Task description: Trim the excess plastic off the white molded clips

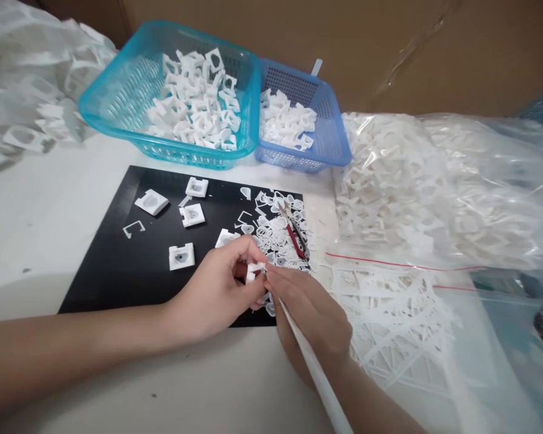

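My left hand (219,277) pinches a small white plastic part (253,272) between thumb and fingers. Opposite it, my right hand (314,307) is closed on a long white stick-like tool (314,364). The tool runs from near the fingertips toward the bottom edge, and its tip is hidden at the part. Both hands meet over the front edge of a black board (149,274). Several white square parts, among them one (181,257) left of my left hand, lie on the board. Beyond my hands, red-handled snippers (295,240) rest on a pile of thin white scraps (271,232).
A teal basket (113,129) and a blue basket (337,129) hold white parts at the back. Clear plastic bags of white pieces (389,181) stand to the right. A bag of lattice-like white pieces (393,328) lies nearer. Another heap (36,90) is at far left. Cardboard (411,54) stands behind.
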Motion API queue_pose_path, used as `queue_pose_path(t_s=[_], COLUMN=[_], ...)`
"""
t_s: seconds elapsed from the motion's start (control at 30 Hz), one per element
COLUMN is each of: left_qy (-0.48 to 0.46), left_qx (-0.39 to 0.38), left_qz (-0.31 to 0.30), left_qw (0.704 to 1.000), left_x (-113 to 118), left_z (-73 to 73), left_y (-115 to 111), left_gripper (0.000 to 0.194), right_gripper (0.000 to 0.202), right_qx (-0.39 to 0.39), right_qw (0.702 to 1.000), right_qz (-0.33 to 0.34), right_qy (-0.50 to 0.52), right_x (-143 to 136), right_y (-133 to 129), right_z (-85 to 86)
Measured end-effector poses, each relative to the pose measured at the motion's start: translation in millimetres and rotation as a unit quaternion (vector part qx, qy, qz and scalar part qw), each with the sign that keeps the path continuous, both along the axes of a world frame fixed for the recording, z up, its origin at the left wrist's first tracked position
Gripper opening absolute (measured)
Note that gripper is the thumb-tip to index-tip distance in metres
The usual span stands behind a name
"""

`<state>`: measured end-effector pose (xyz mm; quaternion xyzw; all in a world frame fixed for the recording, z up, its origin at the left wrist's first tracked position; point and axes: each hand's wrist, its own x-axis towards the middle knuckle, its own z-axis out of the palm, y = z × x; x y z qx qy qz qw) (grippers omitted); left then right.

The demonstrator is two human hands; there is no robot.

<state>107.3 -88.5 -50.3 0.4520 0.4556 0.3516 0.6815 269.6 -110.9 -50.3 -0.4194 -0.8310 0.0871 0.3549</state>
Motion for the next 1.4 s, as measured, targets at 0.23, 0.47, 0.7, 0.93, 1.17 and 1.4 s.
queue_pose_path(t_s=[0.23,0.47,0.7,0.93,1.17,1.4], left_qy=[-0.027,-0.031,-0.093,-0.143,-0.28,-0.266], left_qx=[-0.031,-0.074,-0.084,-0.098,-0.186,-0.132], left_qz=[0.001,-0.01,-0.016,-0.017,-0.084,-0.105], left_qw=[0.999,0.997,0.992,0.985,0.938,0.949], left_x=[0.9,-2.2,-3.9,-6.2,-14.3,-18.6], left_z=[-0.4,3.2,2.7,0.9,1.8,15.6], left_y=[2.6,1.7,6.8,6.9,9.3,15.4], left_gripper=[0.011,0.015,0.014,0.015,0.028,0.03], right_gripper=[0.031,0.026,0.008,0.012,0.009,0.009], right_qx=[0.045,0.005,-0.059,-0.115,-0.098,-0.113], right_qw=[0.998,0.996,0.984,0.971,0.975,0.974], right_qz=[-0.034,-0.082,-0.153,-0.203,-0.185,-0.176], right_qy=[-0.016,0.027,0.071,0.053,0.073,0.092], right_x=[-8.3,2.5,16.4,25.9,25.8,26.2], right_y=[1.4,11.2,23.4,28.2,27.8,24.7], right_z=[-9.9,-10.4,11.3,11.9,14.4,11.1])
